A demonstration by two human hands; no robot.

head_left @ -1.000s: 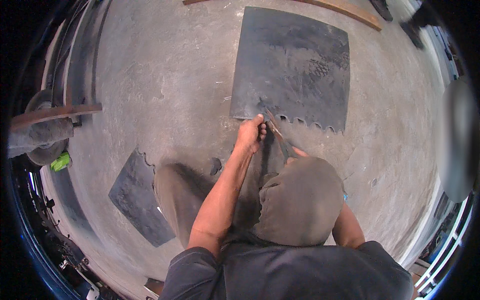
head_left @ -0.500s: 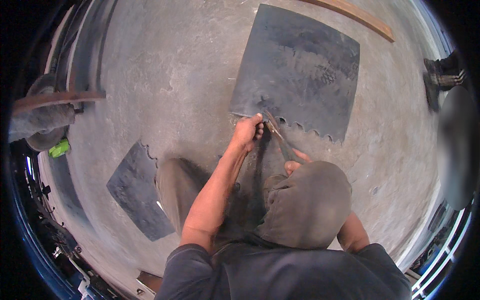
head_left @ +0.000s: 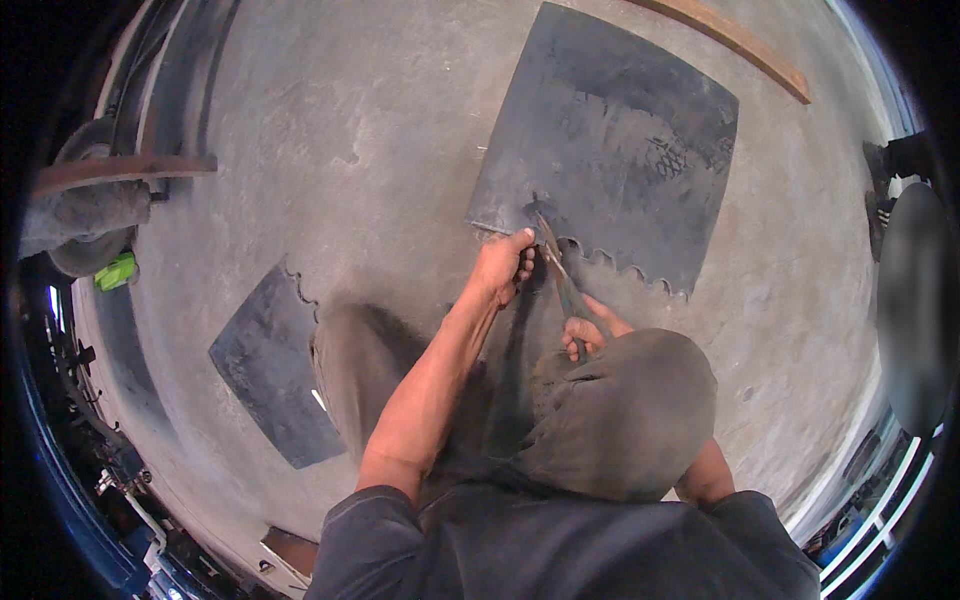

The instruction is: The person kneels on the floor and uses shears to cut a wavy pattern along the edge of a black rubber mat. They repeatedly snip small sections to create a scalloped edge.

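Observation:
A dark rubber sheet (head_left: 620, 130) lies on the concrete floor in front of me, its near edge cut in a wavy, scalloped line. My left hand (head_left: 503, 265) is closed on the near left part of that edge, thumb on top. Just right of it, a pair of metal shears (head_left: 560, 275) points away from me, blades at the sheet's edge. Their dark green handles are in my right hand (head_left: 590, 330), fingers wrapped round them and partly hidden by my right knee. Left of my legs rests a smaller dark rubber piece (head_left: 270, 365) with a similarly scalloped edge.
A wooden plank (head_left: 735, 45) lies beyond the sheet. At the left are a rusty metal bar (head_left: 130, 172), a wheel-like round part and a bright green object (head_left: 116, 271). A person's dark shoe (head_left: 878, 205) shows at the far right. My knees flank the work.
The view has shifted slightly, so the sheet sits a little farther right. More of my right hand's fingers show round the shears' handles. My left hand keeps its hold on the edge.

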